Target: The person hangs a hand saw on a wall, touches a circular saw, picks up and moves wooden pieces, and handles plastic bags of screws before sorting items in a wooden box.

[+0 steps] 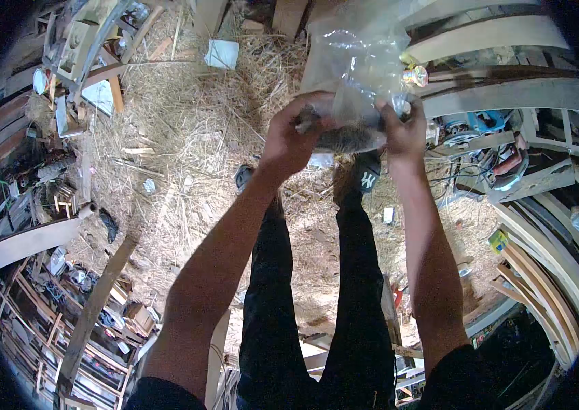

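A clear, crinkled plastic bag (351,58) is stretched out in front of me, with light glinting on its folds. Its lower part, between my hands, looks dark and greyish, and I cannot tell whether something lies inside. My left hand (294,133) has its fingers curled round the bag's left lower side. At the right side, my right hand (405,128) grips the plastic between thumb and fingers. Some fingertips are hidden behind the bag. A small shiny, colourful item (416,76) shows just beyond the right hand.
Straw and wood shavings (180,137) cover the floor, with a white scrap (222,54) at the back. Stacked boards (494,37) line the right, near cables and a blue object (486,121). A long plank (101,301) and wooden pieces lie left. My shoes stand below the bag.
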The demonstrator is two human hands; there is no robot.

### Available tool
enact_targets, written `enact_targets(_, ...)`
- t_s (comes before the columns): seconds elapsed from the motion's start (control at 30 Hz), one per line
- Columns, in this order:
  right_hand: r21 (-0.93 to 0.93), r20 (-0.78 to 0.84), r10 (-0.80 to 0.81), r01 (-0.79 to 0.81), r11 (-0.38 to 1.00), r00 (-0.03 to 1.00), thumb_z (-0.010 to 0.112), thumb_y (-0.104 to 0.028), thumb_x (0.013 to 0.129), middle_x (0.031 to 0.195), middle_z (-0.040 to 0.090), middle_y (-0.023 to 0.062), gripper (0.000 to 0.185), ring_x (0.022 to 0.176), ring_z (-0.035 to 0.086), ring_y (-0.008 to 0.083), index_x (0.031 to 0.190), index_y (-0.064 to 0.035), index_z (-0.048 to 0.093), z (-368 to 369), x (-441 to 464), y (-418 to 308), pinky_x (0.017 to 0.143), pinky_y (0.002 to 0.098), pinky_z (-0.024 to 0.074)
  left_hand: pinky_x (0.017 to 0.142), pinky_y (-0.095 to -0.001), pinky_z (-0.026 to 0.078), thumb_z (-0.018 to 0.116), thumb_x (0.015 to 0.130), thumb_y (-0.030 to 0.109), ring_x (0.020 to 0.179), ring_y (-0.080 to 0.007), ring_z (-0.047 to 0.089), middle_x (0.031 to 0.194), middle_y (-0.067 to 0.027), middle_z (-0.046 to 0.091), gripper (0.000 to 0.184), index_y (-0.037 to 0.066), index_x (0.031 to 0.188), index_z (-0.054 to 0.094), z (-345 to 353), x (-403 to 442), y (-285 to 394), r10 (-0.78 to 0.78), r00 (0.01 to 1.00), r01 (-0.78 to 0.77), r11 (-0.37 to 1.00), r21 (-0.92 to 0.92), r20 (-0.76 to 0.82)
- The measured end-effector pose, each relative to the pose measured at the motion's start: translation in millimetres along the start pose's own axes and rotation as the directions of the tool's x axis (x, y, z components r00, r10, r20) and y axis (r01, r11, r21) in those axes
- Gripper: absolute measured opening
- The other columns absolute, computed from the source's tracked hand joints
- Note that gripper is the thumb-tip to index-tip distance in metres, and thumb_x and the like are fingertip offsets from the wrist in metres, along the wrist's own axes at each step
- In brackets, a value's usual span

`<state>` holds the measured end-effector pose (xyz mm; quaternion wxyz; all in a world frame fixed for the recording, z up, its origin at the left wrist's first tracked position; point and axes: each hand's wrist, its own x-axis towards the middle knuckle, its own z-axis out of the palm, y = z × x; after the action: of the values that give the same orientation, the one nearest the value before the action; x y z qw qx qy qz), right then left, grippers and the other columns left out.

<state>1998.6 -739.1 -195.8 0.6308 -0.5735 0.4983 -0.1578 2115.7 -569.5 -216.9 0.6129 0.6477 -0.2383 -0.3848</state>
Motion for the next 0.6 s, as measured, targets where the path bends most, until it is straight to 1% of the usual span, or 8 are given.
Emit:
enact_targets(0.1,0.008,0.023,-0.204,0.204,0.979,0.979,0.079,-0.022,0.09,0.105,0.063,0.0065,0.052,0.09,0.061,0.0174,0.129,-0.0055,0.048,-14.6,-9.8,-10.7,0.079,0.0323,0.0528,0.104,-0.0341,0.046,0.072,0.094,0.007,0.121,-0.019,0.057,0.135,-0.0091,0.06,0.041,0.006,0.134,0.059,1.2,-10.6,51.0,-0.029,0.997,0.024,0.997,-0.076,-0.07)
enact_targets(0.17,0.024,0.018,-0.171,0.17,0.985,0.985,0.075,-0.015,0.093,0.11,0.059,0.0097,0.052,0.098,0.058,0.0203,0.133,-0.0072,0.043,-12.3,-41.6,-62.2,0.09,0.034,0.0496,0.103,-0.0331,0.046,0.071,0.094,0.006,0.119,-0.0171,0.057,0.134,-0.0092,0.06,0.041,0.002,0.133,0.058,-0.6,-15.1,86.2,-0.006,0.997,-0.008,0.985,-0.171,-0.081)
enact_targets(0.27,0.01,-0.027,-0.486,0.486,0.874,0.874,0.067,-0.008,0.098,0.11,0.06,0.0142,0.043,0.11,0.057,0.0254,0.135,-0.0019,0.046,-23.2,-68.9,-95.2,0.101,0.0371,0.0443,0.1,-0.0312,0.048,0.069,0.096,0.005,0.115,-0.0152,0.058,0.127,-0.0076,0.063,0.036,0.003,0.131,0.059,-6.5,-23.2,146.5,0.026,0.996,-0.037,0.991,-0.128,-0.081)
enact_targets(0.33,-0.352,0.259,-0.59,0.644,0.679,0.765,0.064,-0.004,0.097,0.121,0.061,0.0196,0.039,0.119,0.056,0.0311,0.135,-0.0022,0.054,-36.7,-94.2,-140.8,0.108,0.0391,0.0401,0.098,-0.0315,0.049,0.07,0.095,0.005,0.116,-0.0155,0.058,0.125,-0.007,0.063,0.04,0.004,0.133,0.056,-10.5,-31.0,186.0,0.065,0.994,-0.072,0.995,-0.07,-0.09)
enact_targets(0.37,-0.261,0.415,-0.524,0.649,0.714,0.743,0.065,-0.001,0.094,0.132,0.06,0.0207,0.038,0.127,0.054,0.033,0.132,-0.0032,0.061,-45.7,-105.0,-178.8,0.111,0.0378,0.038,0.098,-0.0306,0.048,0.07,0.095,0.003,0.114,-0.015,0.059,0.124,-0.006,0.063,0.039,0.003,0.131,0.057,-12.4,-35.5,208.8,0.111,0.992,-0.117,0.99,-0.083,-0.067)
enact_targets(0.43,-0.207,0.437,-0.334,0.455,0.866,0.835,0.07,0.004,0.087,0.141,0.056,0.0183,0.066,0.132,0.051,0.0333,0.148,-0.0071,0.048,-49.1,-137.7,-233.7,0.113,0.0364,0.0364,0.096,-0.0297,0.049,0.07,0.094,0.001,0.112,-0.0141,0.059,0.122,-0.0051,0.063,0.036,0.002,0.129,0.059,-15.1,-49.6,261.3,-0.093,0.995,0.068,0.921,-0.384,-0.047)
enact_targets(0.47,-0.194,0.426,-0.386,0.5,0.844,0.818,0.07,0.004,0.087,0.141,0.056,0.0183,0.066,0.132,0.051,0.0333,0.148,-0.0071,0.048,-49.3,-149.4,-258.6,0.113,0.0364,0.0364,0.096,-0.0294,0.049,0.07,0.094,0.0,0.111,-0.0138,0.059,0.122,-0.0049,0.063,0.035,0.002,0.128,0.059,-15.2,-55.0,288.8,-0.139,0.99,0.111,0.875,-0.472,-0.025)
enact_targets(0.6,-0.139,0.452,-0.38,0.484,0.864,0.807,0.076,0.011,0.077,0.149,0.049,0.0139,0.096,0.137,0.048,0.0275,0.158,-0.0112,0.03,-59.9,-211.7,-354.2,0.113,0.0363,0.0398,0.096,-0.0301,0.049,0.069,0.095,-0.001,0.107,-0.0131,0.061,0.117,-0.003,0.064,0.038,0.003,0.131,0.058,-12.3,-91.1,378.7,0.165,0.978,-0.182,0.974,-0.136,-0.13)
